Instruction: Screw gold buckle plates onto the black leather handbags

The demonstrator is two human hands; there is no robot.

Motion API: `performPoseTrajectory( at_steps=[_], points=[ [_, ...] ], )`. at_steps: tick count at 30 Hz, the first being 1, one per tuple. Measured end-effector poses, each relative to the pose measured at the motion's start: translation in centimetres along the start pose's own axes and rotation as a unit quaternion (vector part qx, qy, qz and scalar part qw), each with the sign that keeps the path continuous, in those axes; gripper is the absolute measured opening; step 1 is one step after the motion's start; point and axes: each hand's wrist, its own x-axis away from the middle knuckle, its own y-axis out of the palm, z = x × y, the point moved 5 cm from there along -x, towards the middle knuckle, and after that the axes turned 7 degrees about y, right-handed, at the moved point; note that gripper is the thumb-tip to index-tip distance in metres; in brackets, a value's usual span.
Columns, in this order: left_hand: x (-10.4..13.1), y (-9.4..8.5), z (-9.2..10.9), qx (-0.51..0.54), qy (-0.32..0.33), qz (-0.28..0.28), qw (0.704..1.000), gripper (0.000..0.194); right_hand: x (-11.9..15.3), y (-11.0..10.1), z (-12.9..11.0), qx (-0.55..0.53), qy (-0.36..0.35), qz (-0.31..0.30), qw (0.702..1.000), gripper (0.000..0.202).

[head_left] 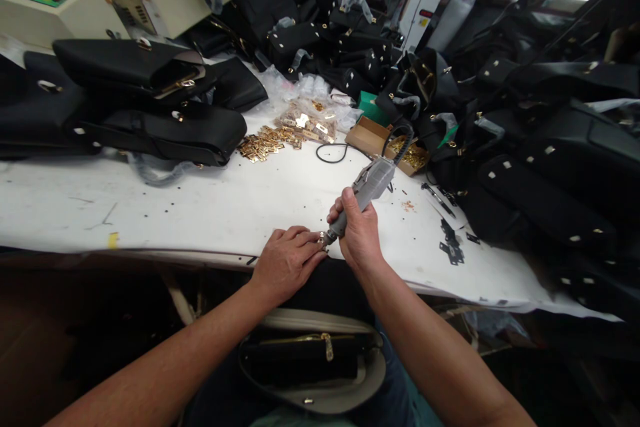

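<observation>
Left hand (pixel 285 261) palm down, fingers (pixel 306 240) extended close together, tips just beside the right hand (pixel 361 232). Right hand curled in a firm grip, thumb (pixel 351 203) uppermost beside its bent fingers. Bare forearms, left (pixel 175 360) and right (pixel 440 347), converge towards the fingertips.

Bags (pixel 185 132) lie on the table's (pixel 240 200) left, more bags (pixel 545 193) along its right edge; between them, metal plates (pixel 265 145), left of a box (pixel 369 137). A handbag (pixel 345 387) sits at the near edge, below the power tool (pixel 373 180).
</observation>
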Motion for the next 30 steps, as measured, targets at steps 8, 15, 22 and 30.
performPoseTrajectory(
  at_steps=[8, 15, 22, 30],
  points=[
    [0.0, 0.0, -0.1, 0.003, -0.005, -0.006, 1.000, 0.022, 0.4, 0.0, 0.0, 0.049, -0.019, 0.001, 0.999, 0.040],
    [0.0, 0.0, -0.1, 0.007, -0.005, 0.000, 1.000, 0.024, 0.0, -0.2, -0.7, 0.059, -0.040, 0.011, 0.997, 0.040],
    [-0.1, -0.1, 0.0, -0.001, -0.001, -0.007, 1.000, 0.021, -0.9, -0.7, -0.6, 0.077, -0.041, 0.043, 0.995, 0.041],
    [-0.3, -0.3, 0.1, -0.003, 0.000, 0.006, 1.000, 0.019, -1.7, -0.3, 0.0, 0.111, -0.039, 0.067, 0.991, 0.045]
  ],
)
